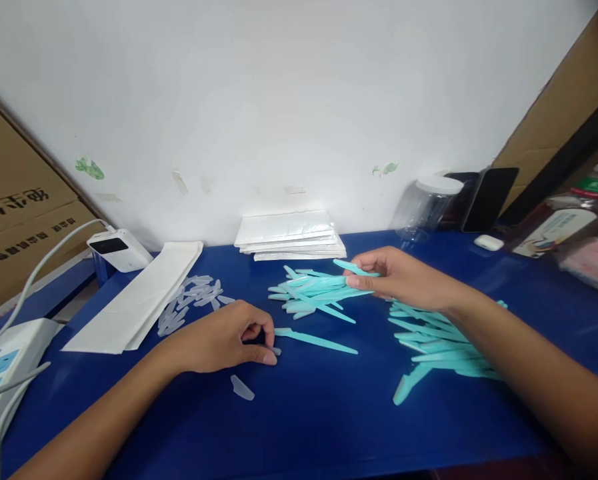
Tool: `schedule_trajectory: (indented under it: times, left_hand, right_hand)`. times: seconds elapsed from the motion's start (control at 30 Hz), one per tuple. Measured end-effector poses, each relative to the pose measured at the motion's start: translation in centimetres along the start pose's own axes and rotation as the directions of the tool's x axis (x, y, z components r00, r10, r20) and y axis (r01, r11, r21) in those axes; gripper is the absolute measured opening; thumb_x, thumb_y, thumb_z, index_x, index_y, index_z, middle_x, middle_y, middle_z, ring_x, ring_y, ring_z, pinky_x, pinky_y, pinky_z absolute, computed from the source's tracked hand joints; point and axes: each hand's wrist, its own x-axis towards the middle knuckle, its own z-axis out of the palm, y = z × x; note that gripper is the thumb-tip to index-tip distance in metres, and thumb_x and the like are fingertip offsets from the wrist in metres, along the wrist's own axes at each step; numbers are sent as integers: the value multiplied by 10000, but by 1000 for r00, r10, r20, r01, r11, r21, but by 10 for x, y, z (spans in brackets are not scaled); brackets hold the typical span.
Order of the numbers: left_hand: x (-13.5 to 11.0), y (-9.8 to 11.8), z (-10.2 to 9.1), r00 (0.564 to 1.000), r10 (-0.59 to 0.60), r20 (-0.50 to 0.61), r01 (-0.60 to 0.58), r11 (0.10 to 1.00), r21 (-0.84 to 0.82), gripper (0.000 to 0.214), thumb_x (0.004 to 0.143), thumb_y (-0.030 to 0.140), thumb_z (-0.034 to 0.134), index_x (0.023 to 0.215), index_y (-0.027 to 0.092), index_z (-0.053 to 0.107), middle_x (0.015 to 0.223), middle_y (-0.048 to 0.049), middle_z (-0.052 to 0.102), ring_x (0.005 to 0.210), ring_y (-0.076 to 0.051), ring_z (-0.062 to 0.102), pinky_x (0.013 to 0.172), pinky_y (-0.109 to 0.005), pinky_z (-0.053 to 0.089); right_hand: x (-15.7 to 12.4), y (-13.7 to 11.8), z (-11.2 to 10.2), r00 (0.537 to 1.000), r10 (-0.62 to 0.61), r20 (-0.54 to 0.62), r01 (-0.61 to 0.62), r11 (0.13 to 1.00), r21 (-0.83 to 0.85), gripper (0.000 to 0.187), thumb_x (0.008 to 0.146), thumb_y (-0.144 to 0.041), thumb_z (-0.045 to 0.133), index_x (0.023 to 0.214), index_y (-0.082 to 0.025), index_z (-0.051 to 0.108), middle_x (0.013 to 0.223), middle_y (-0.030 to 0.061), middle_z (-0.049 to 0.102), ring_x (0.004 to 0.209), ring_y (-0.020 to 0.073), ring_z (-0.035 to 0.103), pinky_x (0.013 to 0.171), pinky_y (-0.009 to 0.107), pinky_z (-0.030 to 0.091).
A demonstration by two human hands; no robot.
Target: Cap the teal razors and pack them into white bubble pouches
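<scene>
My left hand (pixel 223 339) rests on the blue table (pixel 319 407), its fingers curled and pinched at the near end of a teal plastic stick (pixel 319 341); a small clear cap shows at the fingertips. Another clear cap (pixel 242 388) lies loose just in front of it. My right hand (pixel 403 277) reaches over a pile of teal sticks (pixel 309 291) and pinches one teal stick (pixel 355 268) at its far end. A second heap of teal sticks (pixel 431 340) lies under my right forearm. A scatter of clear caps (pixel 191 300) sits to the left.
A long white bag (pixel 143 300) and a stack of white packets (pixel 291 237) lie by the wall. A power bank (pixel 119 249) and a power strip (pixel 3 360) sit at the left, next to a cardboard box (pixel 13 220). A clear jar (pixel 426 207), phones (pixel 489 197) and an earbud case (pixel 489 243) stand at the back right.
</scene>
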Motion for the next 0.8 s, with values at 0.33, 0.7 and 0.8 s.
schedule_trajectory:
  times: [0.33,0.7,0.8]
  left_hand:
    - [9,-16,-1,894,-31,-447,-75,973,-217,327,919,506,780,823,202,847,648,-27,722,539,-128,488,485,-252,302]
    - [11,-15,6,923,-12,-385,-71,977,-200,365,976,514,718,791,227,848,666,-12,718,563,-136,497,535,-267,302]
    - [11,-14,5,927,-16,-375,-64,978,-200,435,989,547,688,753,213,835,630,-14,684,525,-124,438,510,-272,254]
  right_hand:
    - [-2,-3,8,999,-16,32,17,999,-32,495,861,-679,799,804,-205,670,712,-44,424,617,117,300,557,293,248]
    - [-1,-4,11,999,-45,31,47,996,-81,448,923,-615,769,784,-206,655,690,-47,415,609,116,313,567,299,247]
    - [-2,-5,11,999,-43,26,45,996,-78,443,919,-614,773,792,-205,658,690,-46,422,604,113,313,563,295,250]
